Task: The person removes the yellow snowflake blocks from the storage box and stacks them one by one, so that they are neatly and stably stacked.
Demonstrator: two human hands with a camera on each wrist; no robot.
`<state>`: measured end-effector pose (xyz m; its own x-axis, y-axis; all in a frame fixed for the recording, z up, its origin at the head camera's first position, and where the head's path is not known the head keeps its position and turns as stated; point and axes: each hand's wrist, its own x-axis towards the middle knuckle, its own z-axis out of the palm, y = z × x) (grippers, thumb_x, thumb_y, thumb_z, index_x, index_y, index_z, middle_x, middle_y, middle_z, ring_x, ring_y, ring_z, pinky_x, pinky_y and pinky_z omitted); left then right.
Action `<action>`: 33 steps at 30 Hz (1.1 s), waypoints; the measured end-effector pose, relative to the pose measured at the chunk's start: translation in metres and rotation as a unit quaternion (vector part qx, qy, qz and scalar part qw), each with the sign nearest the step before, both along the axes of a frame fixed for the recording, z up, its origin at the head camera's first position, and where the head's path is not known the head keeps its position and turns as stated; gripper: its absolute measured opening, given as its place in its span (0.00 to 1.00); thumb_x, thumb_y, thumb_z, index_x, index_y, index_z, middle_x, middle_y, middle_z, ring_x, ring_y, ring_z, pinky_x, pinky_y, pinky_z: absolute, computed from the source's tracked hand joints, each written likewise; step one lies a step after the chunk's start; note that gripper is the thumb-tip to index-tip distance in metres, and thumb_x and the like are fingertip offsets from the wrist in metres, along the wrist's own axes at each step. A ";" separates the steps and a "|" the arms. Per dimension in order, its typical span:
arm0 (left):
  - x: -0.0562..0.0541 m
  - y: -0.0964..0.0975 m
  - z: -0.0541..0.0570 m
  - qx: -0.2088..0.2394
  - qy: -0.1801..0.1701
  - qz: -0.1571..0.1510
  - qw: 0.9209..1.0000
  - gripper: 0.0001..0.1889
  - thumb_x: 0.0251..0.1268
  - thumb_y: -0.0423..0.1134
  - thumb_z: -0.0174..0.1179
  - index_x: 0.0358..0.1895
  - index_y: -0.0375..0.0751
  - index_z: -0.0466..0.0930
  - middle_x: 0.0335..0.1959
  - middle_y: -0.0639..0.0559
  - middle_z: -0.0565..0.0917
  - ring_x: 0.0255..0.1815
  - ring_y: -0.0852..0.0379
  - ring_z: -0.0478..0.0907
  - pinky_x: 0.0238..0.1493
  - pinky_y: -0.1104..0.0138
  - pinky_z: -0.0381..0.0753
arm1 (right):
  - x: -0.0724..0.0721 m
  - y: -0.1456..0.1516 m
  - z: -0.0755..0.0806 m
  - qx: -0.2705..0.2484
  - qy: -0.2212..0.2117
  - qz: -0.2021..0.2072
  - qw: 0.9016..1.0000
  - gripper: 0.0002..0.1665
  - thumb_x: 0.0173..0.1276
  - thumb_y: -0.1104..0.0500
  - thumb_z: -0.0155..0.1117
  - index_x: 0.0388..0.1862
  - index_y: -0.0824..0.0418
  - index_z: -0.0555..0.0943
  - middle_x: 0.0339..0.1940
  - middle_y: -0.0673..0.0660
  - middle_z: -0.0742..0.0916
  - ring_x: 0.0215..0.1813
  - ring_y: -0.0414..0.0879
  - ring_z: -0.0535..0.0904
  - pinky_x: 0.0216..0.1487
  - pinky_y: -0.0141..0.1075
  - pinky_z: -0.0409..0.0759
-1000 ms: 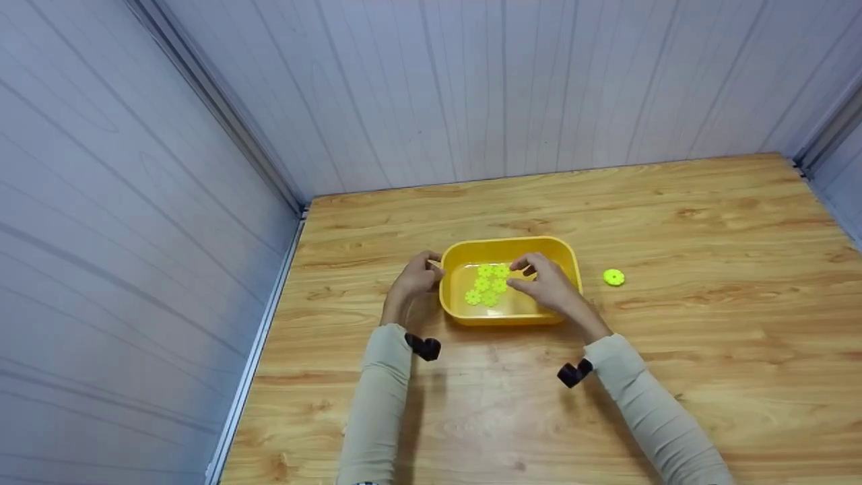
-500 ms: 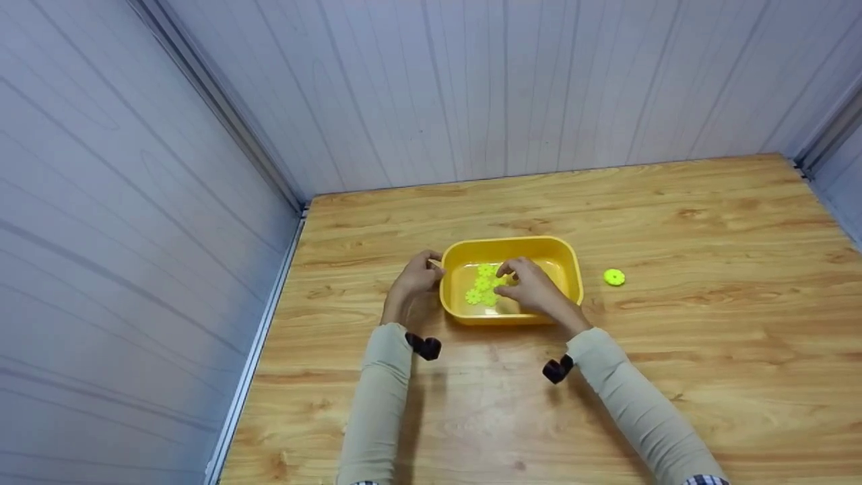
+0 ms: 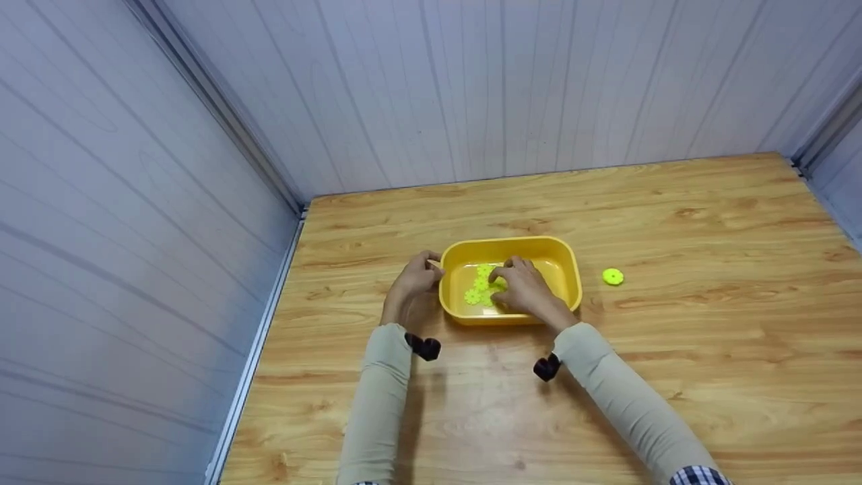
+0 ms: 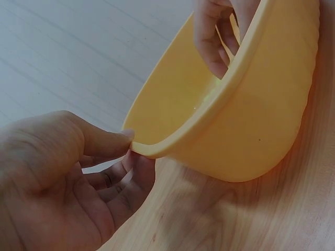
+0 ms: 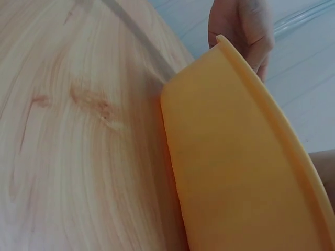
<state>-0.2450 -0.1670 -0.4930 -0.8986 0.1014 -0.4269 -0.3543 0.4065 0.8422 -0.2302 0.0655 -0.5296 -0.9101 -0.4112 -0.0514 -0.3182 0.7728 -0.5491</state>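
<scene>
Pickup stage, probably: pinched yellow tub (image 3: 485,252) at nine o'clock with left hand (image 3: 416,277); held right hand (image 3: 526,286) with parted fingers over flower pieces (image 3: 479,286) inside, toward nine; likely needed a pinch next.

Wood-grain table (image 3: 485,417) doing all the carrying here
So a yellow tray (image 3: 485,250) is sitting flat around the middle of it, and one little neon-yellow disc (image 3: 613,276) is lying on the bare wood near the tray's right end, not touching it.
</scene>
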 end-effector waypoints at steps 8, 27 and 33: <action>0.001 -0.001 0.000 0.001 0.000 0.000 1.000 0.18 0.69 0.32 0.51 0.61 0.38 0.69 0.34 0.49 0.72 0.35 0.55 0.73 0.50 0.58 0.79 | 0.000 -0.003 -0.001 0.028 0.016 0.017 0.999 0.16 0.57 0.52 0.72 0.44 0.53 0.84 0.59 0.63 0.71 0.58 0.60 0.64 0.60 0.53 0.64; 0.001 0.000 0.000 -0.007 0.007 0.002 1.000 0.17 0.70 0.33 0.52 0.60 0.40 0.70 0.37 0.48 0.73 0.36 0.55 0.74 0.50 0.58 0.79 | -0.001 -0.003 -0.003 0.014 0.036 0.065 0.997 0.15 0.53 0.53 0.75 0.37 0.58 0.83 0.63 0.64 0.71 0.63 0.59 0.62 0.64 0.53 0.61; 0.000 0.000 -0.001 -0.013 0.011 -0.001 1.000 0.17 0.70 0.33 0.52 0.60 0.40 0.70 0.36 0.48 0.73 0.37 0.55 0.74 0.48 0.60 0.80 | -0.001 -0.002 -0.002 -0.009 0.031 0.053 0.998 0.08 0.57 0.56 0.72 0.32 0.57 0.82 0.59 0.62 0.74 0.61 0.59 0.64 0.63 0.52 0.62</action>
